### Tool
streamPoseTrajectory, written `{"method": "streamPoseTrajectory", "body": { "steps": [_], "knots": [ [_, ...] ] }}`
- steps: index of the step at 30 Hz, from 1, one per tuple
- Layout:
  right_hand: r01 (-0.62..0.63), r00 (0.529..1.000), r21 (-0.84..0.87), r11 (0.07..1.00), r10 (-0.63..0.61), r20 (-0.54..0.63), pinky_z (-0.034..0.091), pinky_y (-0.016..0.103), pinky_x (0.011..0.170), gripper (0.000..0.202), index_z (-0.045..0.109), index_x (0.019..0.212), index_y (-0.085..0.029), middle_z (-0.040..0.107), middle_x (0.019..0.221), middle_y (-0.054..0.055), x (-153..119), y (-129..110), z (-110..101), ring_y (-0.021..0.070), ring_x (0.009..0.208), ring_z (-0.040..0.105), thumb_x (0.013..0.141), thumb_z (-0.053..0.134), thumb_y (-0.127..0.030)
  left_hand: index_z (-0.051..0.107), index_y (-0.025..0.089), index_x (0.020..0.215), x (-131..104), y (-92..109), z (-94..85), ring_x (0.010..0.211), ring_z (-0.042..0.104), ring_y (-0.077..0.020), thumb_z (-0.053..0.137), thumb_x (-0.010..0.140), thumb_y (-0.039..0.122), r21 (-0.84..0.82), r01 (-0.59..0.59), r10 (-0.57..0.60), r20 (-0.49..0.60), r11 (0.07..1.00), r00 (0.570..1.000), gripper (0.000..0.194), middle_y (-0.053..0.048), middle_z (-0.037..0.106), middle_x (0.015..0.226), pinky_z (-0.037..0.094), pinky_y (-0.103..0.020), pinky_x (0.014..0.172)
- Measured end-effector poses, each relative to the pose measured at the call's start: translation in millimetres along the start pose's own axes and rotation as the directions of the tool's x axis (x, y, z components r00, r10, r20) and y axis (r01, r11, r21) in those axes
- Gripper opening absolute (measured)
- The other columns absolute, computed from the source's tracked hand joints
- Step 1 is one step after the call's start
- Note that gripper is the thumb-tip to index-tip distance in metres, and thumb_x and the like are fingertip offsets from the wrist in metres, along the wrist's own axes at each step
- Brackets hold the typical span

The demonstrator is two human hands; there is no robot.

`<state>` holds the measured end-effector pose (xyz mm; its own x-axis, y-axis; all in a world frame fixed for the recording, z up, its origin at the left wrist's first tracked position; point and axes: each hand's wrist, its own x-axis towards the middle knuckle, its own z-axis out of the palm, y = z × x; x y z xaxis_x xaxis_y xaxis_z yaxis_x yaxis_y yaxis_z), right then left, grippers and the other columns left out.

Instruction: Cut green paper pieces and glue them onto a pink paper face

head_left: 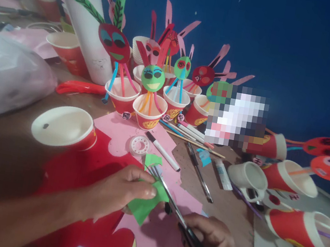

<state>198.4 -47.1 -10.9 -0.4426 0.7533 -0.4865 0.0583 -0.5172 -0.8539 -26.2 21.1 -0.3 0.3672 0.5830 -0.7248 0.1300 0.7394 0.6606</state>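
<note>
Green paper (142, 209) is pinched between the thumb and fingers of my left hand (132, 187), over pink and red paper. My right hand (211, 241) is wrapped round the black handles of scissors (177, 212). Their silver blades point up and left and lie across the green paper's upper edge. Just beyond the blade tips is a smaller green piece (153, 160). Pink paper (165, 233) lies under both hands, and red paper (71, 171) is beneath my left forearm.
Behind stand red-and-white cups (148, 114) with paper faces on straws. A white tape roll (139, 146), marker (163, 152), pen (199, 172) and glue tube (222, 174) lie ahead. An empty cup (63, 127) is at left, a mug (246, 177) and tipped cups (302, 230) at right.
</note>
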Motion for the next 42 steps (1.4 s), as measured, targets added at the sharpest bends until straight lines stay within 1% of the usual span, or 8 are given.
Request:
{"method": "streamPoseTrajectory", "body": {
  "steps": [6,10,14,20,27,34,38,42],
  "knots": [
    [-0.031,1.0,-0.105,0.994,0.031,-0.004,0.028,0.016,0.039,0.057,0.065,0.087,-0.012,0.045,0.047,-0.005,4,-7,-2,0.005,0.039,0.036,0.057,0.07,-0.06,0.065,0.014,0.066,0,-2,-1.5,0.045,0.038,-0.0076,0.061,0.066,0.031,-0.013,-0.084,0.085,0.105,0.996,0.991,0.018,0.005,0.049,0.048,0.029,-0.021,0.044],
    [0.015,1.0,-0.133,0.991,-0.017,-0.011,0.027,0.017,0.041,0.047,0.063,0.093,-0.013,0.043,0.051,-0.006,0,0,-9,0.0051,0.042,0.035,0.064,0.069,-0.05,0.063,0.017,0.076,1,-6,-2.1,0.049,0.046,-0.009,0.065,0.065,0.032,-0.063,-0.077,0.08,0.048,0.995,0.996,0.019,0.004,0.056,0.055,0.032,-0.02,0.047],
    [0.013,0.979,-0.315,0.949,-0.076,-0.188,0.035,0.018,0.047,0.042,0.06,0.102,-0.016,0.05,0.062,-0.003,-4,-6,-16,0.0091,0.052,0.044,0.066,0.07,-0.036,0.062,0.015,0.078,2,-5,-1.5,0.047,0.043,-0.0073,0.066,0.068,0.037,-0.057,-0.088,0.094,0.107,0.994,0.99,0.024,0.004,0.053,0.055,0.03,-0.019,0.045],
    [-0.129,0.919,-0.785,0.606,-0.225,-0.325,0.047,0.03,0.065,0.044,0.053,0.11,-0.024,0.067,0.083,0.004,-10,-36,-24,0.0236,0.076,0.062,0.068,0.065,-0.032,0.063,0.014,0.091,3,-2,0.3,0.047,0.037,-0.0055,0.066,0.07,0.037,-0.078,-0.166,0.172,0.089,0.983,0.981,0.031,0.004,0.046,0.055,0.024,-0.018,0.043],
    [-0.312,0.842,-0.885,0.347,-0.33,-0.427,0.046,0.039,0.067,0.036,0.053,0.106,-0.027,0.069,0.089,0.006,-20,-33,-27,0.0301,0.08,0.064,0.072,0.057,-0.039,0.06,0.015,0.091,4,0,2.4,0.049,0.033,-0.0045,0.063,0.075,0.03,-0.096,-0.288,0.299,0.125,0.953,0.946,0.022,0.005,0.046,0.06,0.021,-0.017,0.044],
    [-0.025,0.919,-0.571,0.821,-0.206,-0.337,0.042,0.025,0.054,0.035,0.052,0.099,-0.026,0.057,0.066,0.0,-14,-25,0,0.0182,0.06,0.054,0.066,0.061,-0.033,0.057,0.015,0.085,4,3,5.0,0.047,0.035,-0.0046,0.06,0.078,0.032,-0.156,-0.339,0.347,0.021,0.928,0.938,0.019,0.005,0.048,0.057,0.022,-0.017,0.044],
    [0.156,0.966,-0.306,0.939,-0.21,-0.153,0.037,0.023,0.052,0.046,0.049,0.093,-0.021,0.048,0.065,-0.001,-1,-9,14,0.013,0.057,0.043,0.067,0.057,-0.057,0.056,0.014,0.077,3,2,4.7,0.045,0.035,-0.0041,0.06,0.078,0.032,-0.185,-0.334,0.343,0.018,0.924,0.939,0.018,0.006,0.046,0.053,0.022,-0.016,0.042],
    [0.144,0.989,-0.103,0.984,-0.146,-0.006,0.027,0.02,0.045,0.062,0.044,0.089,-0.019,0.041,0.062,-0.004,11,5,19,0.008,0.051,0.033,0.061,0.054,-0.074,0.056,0.014,0.072,3,0,5.4,0.044,0.04,-0.0045,0.063,0.074,0.032,-0.191,-0.302,0.307,0.001,0.934,0.952,0.02,0.004,0.049,0.053,0.024,-0.015,0.04]
  ]
}}
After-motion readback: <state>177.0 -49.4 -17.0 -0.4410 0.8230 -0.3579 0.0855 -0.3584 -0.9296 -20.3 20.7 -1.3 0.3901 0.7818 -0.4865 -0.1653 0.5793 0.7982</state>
